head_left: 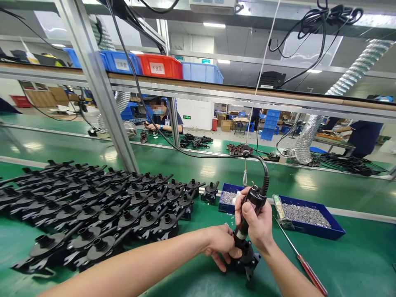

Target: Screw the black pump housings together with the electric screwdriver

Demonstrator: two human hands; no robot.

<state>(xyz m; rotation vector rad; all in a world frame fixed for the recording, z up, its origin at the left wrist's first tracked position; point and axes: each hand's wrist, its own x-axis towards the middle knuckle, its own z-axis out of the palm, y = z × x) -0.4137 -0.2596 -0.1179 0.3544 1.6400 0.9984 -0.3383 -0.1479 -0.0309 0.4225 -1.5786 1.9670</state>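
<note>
My right hand [260, 225] is wrapped round a black corded electric screwdriver [254, 200], which tilts down onto a black plastic part [248, 258] on the green bench. My left hand [221, 243] steadies that part, its thumb and fingers at the screwdriver's lower end. The tip of the tool and the exact grip of the left fingertips are hidden. Just behind stands a small blue tray [225, 206] of little metal pieces, with several loose ones on the mat. A larger blue tray [334, 232] full of small screws sits to the right.
Rows of similar black parts [107, 210] cover the left of the bench. A red-handled screwdriver [311, 272] lies at the right. The tool's cable [192, 155] hangs across from above. A metal post [99, 86] rises at left. Beyond, a co-worker [163, 117] sits at another bench.
</note>
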